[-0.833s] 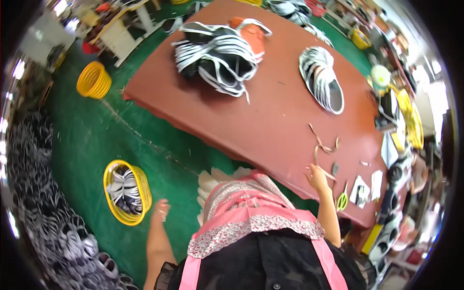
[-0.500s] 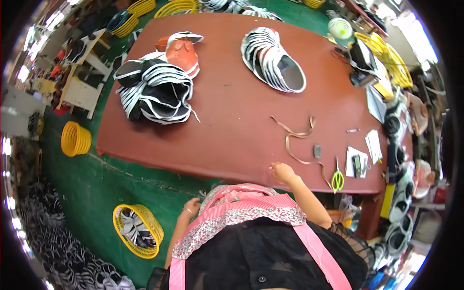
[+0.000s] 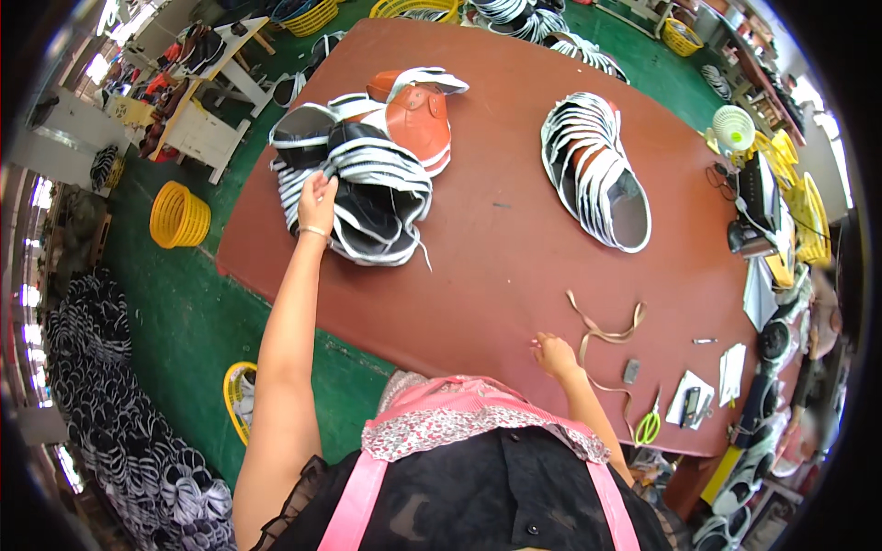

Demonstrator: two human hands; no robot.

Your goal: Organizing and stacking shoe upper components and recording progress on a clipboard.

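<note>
Nearest, the person's pink apron (image 3: 478, 418) meets the near edge of the brown-covered table (image 3: 478, 303). The right hand (image 3: 555, 355) is at that edge, its fingers loosely curled and a little apart, with nothing visible in them. Just beside it, a tan strap (image 3: 602, 332) curls over the tabletop, its lower end trailing toward green-handled scissors (image 3: 649, 426), whose blades point away from the person. A small grey block (image 3: 631, 371) lies between the strap and some white papers.

Farther off to the left, the left hand (image 3: 317, 204) reaches the near-left side of a pile of black, white-edged shoe uppers (image 3: 381, 197). Its fingers are narrow against the edging; whether they pinch it cannot be told. The pile lies on the left part of the table. Its front uppers nest together, their long axis slanting from upper left to lower right, with the open mouths facing lower right; a loose lace hangs from that end. Behind, an orange upper (image 3: 420, 124) points its long axis roughly away from the person.

Well apart on the right, a second nested stack (image 3: 597, 174) slants the same way, its grey-lined opening toward the person. Beyond it stands a pale fan (image 3: 733, 128).
</note>
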